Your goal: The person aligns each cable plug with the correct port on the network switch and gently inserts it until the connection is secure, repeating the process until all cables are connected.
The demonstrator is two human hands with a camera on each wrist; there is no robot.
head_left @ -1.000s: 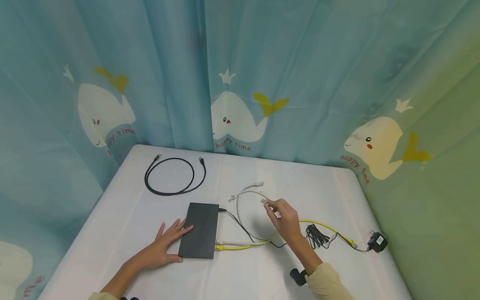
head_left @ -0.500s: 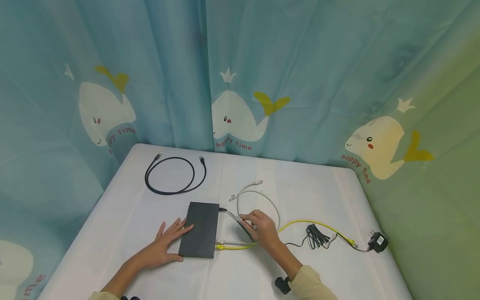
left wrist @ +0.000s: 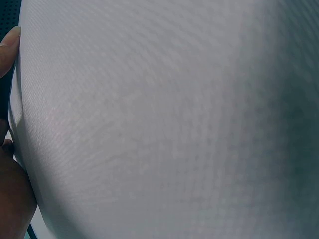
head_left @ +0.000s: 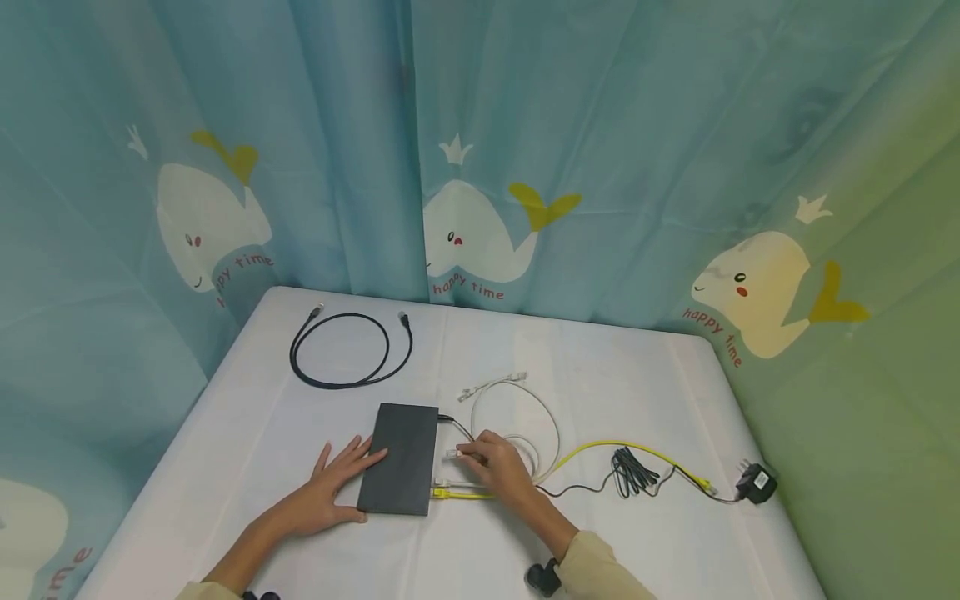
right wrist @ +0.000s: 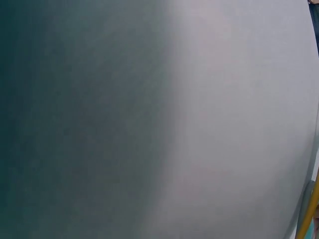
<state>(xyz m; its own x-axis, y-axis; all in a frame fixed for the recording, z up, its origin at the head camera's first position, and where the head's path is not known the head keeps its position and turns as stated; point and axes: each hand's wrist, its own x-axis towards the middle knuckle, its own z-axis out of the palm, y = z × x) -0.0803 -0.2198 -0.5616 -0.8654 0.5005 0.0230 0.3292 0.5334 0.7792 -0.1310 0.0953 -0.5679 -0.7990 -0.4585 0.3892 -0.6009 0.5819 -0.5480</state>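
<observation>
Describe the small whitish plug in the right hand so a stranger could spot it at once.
On the white table, find the flat, dark rectangular box touched by the left hand. Just off its right edge, the right hand pinches the small whitish plug. Unlike the yellow plastic plug at that edge or the loose whitish plugs farther back, it is gripped, apart from the box.

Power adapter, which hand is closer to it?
Right: the right hand is between the black box and the power adapter; the left hand touches the box, farther off.
</observation>
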